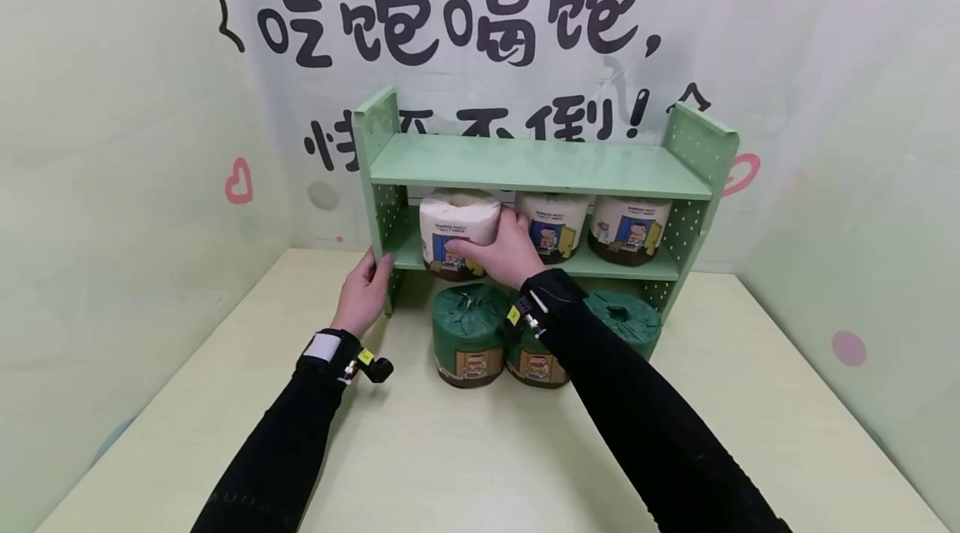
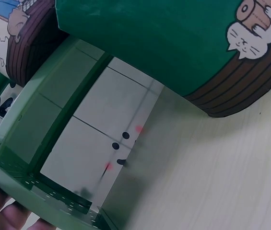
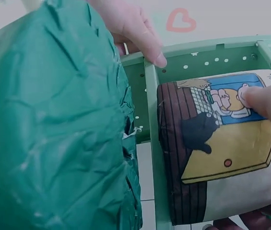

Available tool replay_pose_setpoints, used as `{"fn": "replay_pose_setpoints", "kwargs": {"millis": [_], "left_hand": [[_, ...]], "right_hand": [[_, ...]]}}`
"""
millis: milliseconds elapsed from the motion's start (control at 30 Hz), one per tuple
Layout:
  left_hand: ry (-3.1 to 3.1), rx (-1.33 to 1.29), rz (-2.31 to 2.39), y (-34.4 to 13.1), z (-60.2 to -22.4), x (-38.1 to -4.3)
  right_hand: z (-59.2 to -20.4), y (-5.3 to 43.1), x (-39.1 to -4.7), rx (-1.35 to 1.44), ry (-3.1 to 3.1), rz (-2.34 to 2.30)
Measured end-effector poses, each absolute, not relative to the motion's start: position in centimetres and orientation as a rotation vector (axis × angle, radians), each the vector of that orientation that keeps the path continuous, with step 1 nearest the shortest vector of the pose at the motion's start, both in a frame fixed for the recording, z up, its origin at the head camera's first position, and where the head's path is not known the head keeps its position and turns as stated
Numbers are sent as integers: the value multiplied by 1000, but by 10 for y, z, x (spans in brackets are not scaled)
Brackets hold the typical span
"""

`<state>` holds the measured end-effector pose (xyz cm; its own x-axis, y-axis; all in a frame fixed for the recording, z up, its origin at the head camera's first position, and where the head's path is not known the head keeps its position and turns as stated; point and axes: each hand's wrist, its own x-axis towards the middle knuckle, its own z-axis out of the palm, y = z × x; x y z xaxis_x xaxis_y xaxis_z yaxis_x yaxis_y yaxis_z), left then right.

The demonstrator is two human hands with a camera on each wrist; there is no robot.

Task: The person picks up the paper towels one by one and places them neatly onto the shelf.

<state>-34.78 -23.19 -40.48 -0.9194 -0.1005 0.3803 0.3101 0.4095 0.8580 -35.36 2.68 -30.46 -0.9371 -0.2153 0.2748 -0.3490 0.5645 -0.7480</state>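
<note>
My right hand (image 1: 512, 252) grips a white-wrapped toilet paper roll (image 1: 444, 223) from its right side, thumb across the printed front. That roll is at the left of the middle board of a green shelf rack (image 1: 540, 162), its base overlapping the board's front edge. The right wrist view shows the same roll (image 3: 226, 143) against the board, with my thumb on the picture. On the rack's left side panel (image 1: 381, 216), my left hand (image 1: 362, 298) holds the edge; in the left wrist view its fingers (image 2: 13, 215) wrap behind the panel.
Two more white rolls, a middle one (image 1: 555, 225) and a right one (image 1: 630, 229), stand on the same board. Below, green-wrapped rolls stand on the table (image 1: 480, 466): a left one (image 1: 470, 333), a middle one partly behind my right wrist, and a right one (image 1: 626, 321).
</note>
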Motion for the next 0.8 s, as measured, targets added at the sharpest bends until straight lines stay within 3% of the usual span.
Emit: {"fn": "replay_pose_setpoints", "kwargs": {"millis": [800], "left_hand": [[-2279, -178, -1541, -232, -407, -350]], "right_hand": [[-294, 13, -367, 489, -2698, 1352]]}}
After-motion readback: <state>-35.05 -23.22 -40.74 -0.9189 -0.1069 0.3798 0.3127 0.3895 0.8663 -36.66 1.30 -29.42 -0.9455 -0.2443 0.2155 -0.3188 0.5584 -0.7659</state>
